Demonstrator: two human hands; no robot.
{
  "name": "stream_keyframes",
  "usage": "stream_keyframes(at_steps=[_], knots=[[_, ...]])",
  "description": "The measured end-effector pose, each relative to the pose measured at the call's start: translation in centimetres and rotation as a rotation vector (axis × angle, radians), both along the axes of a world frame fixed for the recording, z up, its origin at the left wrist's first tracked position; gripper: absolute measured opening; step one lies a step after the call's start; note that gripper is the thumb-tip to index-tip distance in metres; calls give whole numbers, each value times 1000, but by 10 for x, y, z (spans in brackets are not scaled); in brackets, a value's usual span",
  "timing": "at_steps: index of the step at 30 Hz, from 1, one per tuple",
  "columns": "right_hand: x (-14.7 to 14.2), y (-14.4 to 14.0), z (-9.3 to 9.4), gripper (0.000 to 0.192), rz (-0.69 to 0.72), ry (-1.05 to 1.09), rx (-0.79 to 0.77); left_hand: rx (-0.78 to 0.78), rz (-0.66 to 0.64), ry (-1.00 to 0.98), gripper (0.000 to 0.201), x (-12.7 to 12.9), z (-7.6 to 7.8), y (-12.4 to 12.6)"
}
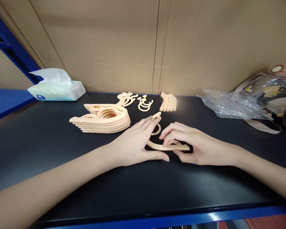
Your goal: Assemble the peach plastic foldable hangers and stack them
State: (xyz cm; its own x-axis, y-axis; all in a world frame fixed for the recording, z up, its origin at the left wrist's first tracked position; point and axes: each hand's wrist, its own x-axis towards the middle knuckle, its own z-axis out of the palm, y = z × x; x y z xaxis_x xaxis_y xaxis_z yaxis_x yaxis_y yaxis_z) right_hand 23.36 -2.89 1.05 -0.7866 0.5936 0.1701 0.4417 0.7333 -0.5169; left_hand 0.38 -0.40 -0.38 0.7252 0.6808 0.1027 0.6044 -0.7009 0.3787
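Note:
A beige plastic hanger arm (162,147) lies on the black tabletop in front of me. My right hand (193,143) curls over its right end, fingers on the far side and thumb on the near side. My left hand (138,141) rests flat with fingers stretched and thumb apart, covering the arm's left end. A beige hook (158,129) shows in part just beyond my left fingers, and a small straight piece (156,115) sticks out at their tips. To the left is a stack of matching hanger arms (105,122).
Farther back lie a pile of beige parts (127,99), several loose hooks (145,103) and a row of curved strips (168,102). A tissue pack (57,90) is at the left rear. Clear plastic wrap (233,103) lies at right beside a transparent bag (271,87).

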Motion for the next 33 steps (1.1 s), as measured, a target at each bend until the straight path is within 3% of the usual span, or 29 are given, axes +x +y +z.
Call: stream_keyframes(at_steps=[4,10,14,20,23,27,30,33], knots=[[4,9,-3,34,-50,-12,86,-1,-18,-67,91,0,2,-1],[12,23,-10,27,-95,-29,278,-5,0,-156,50,-1,4,0],[14,28,-11,22,-154,-43,325,45,-32,-185,38,-3,3,2],[13,26,-12,13,-373,-96,381,123,-81,-222,44,-5,-3,8],[12,23,-10,13,-408,-102,353,144,-85,-194,49,-4,-3,7],[11,20,-8,20,-356,-50,270,132,-99,-169,54,-1,0,4],[11,18,-9,32,-239,-17,119,111,-102,-121,62,-1,0,2],[10,16,-12,44,-180,10,-66,65,-38,-69,91,-1,-2,2]])
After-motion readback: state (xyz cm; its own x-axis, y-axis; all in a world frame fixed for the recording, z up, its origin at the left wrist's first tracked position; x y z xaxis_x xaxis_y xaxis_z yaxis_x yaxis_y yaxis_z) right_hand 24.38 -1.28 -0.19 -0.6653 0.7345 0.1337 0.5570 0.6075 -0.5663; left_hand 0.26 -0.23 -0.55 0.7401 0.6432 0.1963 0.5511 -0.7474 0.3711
